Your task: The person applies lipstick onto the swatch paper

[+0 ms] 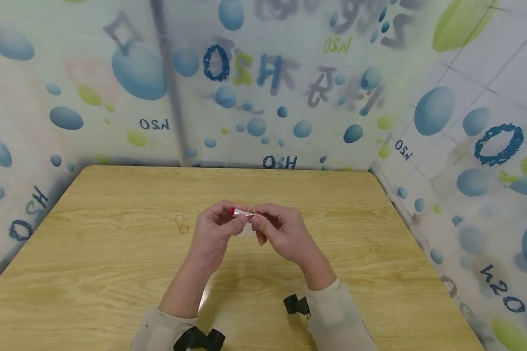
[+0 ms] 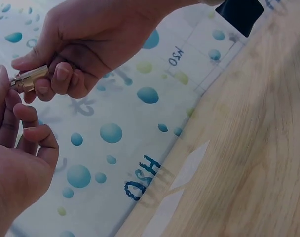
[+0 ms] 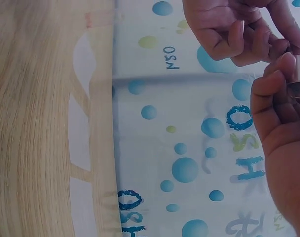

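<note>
A small slim tube [image 1: 241, 212] with a red end and a pale, shiny body is held between both hands above the table in the head view. My left hand [image 1: 211, 236] pinches it between thumb and fingers, with the red end pointing left. The fingertips of my right hand [image 1: 290, 231] grip its other end, almost meeting those of the left. In the left wrist view, a gold-toned metal section [image 2: 31, 79] shows between the right thumb and fingers. The right wrist view catches its round metal end [image 3: 297, 90] at the right hand's fingers. Fingers cover part of the tube.
Below the hands spreads a wooden table [image 1: 127, 263]. A faint brownish mark [image 1: 182, 224] lies on its surface left of the hands. Behind and to the sides rise walls [image 1: 254, 107] with blue and green drop prints. A black wrist mount [image 1: 296, 305] sits by the right sleeve.
</note>
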Action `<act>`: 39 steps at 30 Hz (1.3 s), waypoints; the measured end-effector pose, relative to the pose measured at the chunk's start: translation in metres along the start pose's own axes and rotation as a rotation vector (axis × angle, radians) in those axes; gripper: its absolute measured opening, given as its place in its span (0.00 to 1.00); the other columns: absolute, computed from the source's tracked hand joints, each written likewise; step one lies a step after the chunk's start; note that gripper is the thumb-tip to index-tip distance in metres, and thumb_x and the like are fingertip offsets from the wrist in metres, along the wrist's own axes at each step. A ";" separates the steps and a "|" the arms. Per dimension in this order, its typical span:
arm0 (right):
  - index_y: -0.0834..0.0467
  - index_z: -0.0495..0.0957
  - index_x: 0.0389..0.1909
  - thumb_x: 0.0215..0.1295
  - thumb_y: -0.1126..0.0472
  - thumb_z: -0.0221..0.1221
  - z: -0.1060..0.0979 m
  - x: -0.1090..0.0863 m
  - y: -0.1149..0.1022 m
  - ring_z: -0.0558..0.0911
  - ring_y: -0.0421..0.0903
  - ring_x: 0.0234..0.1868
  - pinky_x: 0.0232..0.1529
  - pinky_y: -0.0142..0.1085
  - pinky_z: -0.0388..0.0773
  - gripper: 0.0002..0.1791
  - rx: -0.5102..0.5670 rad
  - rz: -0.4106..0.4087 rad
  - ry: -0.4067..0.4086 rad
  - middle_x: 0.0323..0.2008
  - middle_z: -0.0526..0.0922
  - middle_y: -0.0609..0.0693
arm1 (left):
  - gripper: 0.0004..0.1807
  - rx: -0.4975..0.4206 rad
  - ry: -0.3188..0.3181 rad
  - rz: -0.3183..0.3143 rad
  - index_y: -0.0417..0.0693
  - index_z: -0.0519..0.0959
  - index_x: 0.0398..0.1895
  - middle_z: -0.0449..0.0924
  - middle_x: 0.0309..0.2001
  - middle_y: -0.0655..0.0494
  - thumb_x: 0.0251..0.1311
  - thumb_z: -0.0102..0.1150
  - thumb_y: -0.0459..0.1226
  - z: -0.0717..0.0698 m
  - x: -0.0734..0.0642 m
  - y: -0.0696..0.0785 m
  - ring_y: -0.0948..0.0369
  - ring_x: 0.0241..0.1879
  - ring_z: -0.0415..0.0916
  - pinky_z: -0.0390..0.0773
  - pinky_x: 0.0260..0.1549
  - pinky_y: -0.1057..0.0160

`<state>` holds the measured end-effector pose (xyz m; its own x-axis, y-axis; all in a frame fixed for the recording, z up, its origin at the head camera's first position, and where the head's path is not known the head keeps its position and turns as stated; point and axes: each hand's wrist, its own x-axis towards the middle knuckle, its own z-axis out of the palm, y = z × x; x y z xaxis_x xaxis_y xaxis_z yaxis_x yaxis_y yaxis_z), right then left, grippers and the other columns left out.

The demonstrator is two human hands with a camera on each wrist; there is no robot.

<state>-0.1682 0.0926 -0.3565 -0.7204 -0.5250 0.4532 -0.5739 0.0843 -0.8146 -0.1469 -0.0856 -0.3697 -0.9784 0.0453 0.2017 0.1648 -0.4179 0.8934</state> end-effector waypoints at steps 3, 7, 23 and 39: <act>0.60 0.80 0.45 0.70 0.64 0.57 0.000 0.000 0.000 0.76 0.40 0.20 0.20 0.33 0.76 0.08 -0.001 -0.007 0.030 0.23 0.78 0.55 | 0.10 -0.034 0.012 -0.012 0.55 0.86 0.35 0.83 0.28 0.64 0.59 0.64 0.28 0.003 -0.001 0.000 0.66 0.26 0.70 0.69 0.27 0.71; 0.61 0.80 0.47 0.66 0.65 0.60 0.002 0.000 0.001 0.79 0.40 0.22 0.24 0.36 0.81 0.10 -0.039 -0.050 0.100 0.29 0.82 0.56 | 0.09 -0.073 0.085 -0.026 0.53 0.85 0.37 0.82 0.29 0.62 0.59 0.65 0.29 0.011 -0.003 0.000 0.65 0.25 0.69 0.71 0.27 0.71; 0.61 0.80 0.44 0.64 0.64 0.63 0.001 0.000 -0.004 0.80 0.48 0.21 0.22 0.34 0.80 0.09 -0.050 -0.087 0.120 0.30 0.83 0.54 | 0.07 -0.149 0.140 0.070 0.50 0.85 0.31 0.83 0.26 0.61 0.56 0.67 0.28 0.019 -0.006 -0.002 0.65 0.25 0.70 0.72 0.28 0.70; 0.61 0.80 0.45 0.64 0.65 0.62 -0.002 -0.002 -0.005 0.78 0.40 0.22 0.21 0.33 0.78 0.10 -0.028 -0.054 0.066 0.29 0.82 0.56 | 0.04 -0.113 0.078 0.083 0.54 0.85 0.32 0.84 0.27 0.64 0.56 0.68 0.34 0.013 -0.005 -0.005 0.67 0.25 0.72 0.73 0.30 0.70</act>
<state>-0.1649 0.0949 -0.3523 -0.7117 -0.4722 0.5201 -0.6225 0.0810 -0.7784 -0.1409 -0.0723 -0.3701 -0.9694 -0.0625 0.2374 0.2350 -0.5168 0.8232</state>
